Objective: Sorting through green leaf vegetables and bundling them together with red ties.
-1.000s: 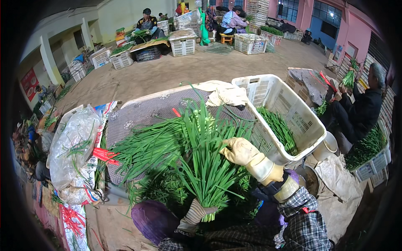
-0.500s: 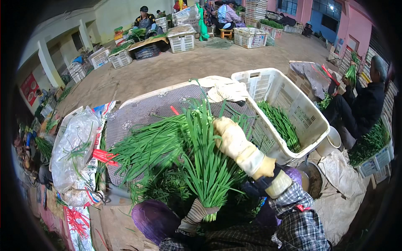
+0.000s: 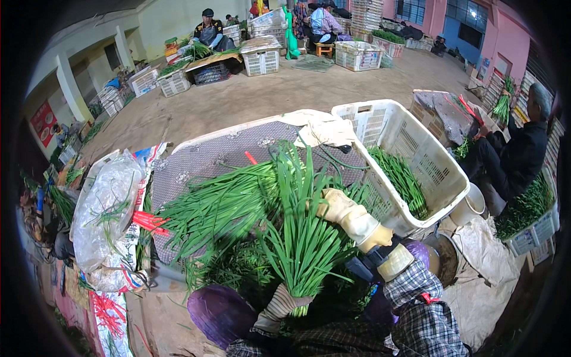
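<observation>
A bunch of long, flat green garlic chives (image 3: 303, 253) stands upright in front of me. My left hand (image 3: 279, 304), in a striped covering, is closed around its pale stem ends. At the upper right side of the bunch, my right hand (image 3: 336, 207) wears a cream glove and is closed on some leaves, its fingertips partly hidden by them. More garlic chives (image 3: 226, 193) lie in a heap on the patterned grey cloth (image 3: 205, 152), left of the bunch. Red ties (image 3: 150, 222) rest by the heap's left end.
A white crate (image 3: 443, 169) with chives inside stands at the right, a white bucket (image 3: 470, 202) beside it. Clear plastic (image 3: 107, 208) covers the left side. A person (image 3: 523, 146) sits at the far right. Several other people and crates (image 3: 262, 61) are across the floor.
My right hand has moved slightly down and to the right along the bunch, and the leaf tips stand lower. My left hand keeps its hold on the stems.
</observation>
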Demonstrator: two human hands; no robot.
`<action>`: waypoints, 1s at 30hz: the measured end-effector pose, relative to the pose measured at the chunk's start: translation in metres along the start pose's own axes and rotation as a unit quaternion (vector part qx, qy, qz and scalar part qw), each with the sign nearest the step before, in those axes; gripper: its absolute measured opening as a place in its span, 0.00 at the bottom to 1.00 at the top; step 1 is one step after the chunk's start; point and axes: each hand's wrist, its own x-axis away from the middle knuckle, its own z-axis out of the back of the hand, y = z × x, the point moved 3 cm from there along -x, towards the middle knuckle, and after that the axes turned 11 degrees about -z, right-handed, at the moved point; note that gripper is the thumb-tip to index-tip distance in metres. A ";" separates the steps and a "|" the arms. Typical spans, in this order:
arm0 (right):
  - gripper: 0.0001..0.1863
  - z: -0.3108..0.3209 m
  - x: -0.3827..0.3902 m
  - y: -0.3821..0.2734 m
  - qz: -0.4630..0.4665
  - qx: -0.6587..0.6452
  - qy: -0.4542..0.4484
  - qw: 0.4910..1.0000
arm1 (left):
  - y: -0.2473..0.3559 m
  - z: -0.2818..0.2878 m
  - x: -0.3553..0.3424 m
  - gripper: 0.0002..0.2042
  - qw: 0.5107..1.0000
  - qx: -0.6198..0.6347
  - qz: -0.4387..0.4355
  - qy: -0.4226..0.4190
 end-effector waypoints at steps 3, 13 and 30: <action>0.08 0.018 0.006 0.006 0.004 -0.102 -0.226 0.969 | -0.001 -0.005 -0.004 0.30 1.000 0.002 -0.005 -0.019; 0.04 0.033 0.029 0.035 -0.215 0.105 -0.071 0.968 | 0.006 -0.012 -0.003 0.35 1.000 0.003 -0.006 -0.022; 0.09 0.110 -0.040 -0.022 -0.119 -0.258 -0.057 0.957 | -0.017 -0.004 -0.012 0.29 0.999 -0.006 -0.031 -0.040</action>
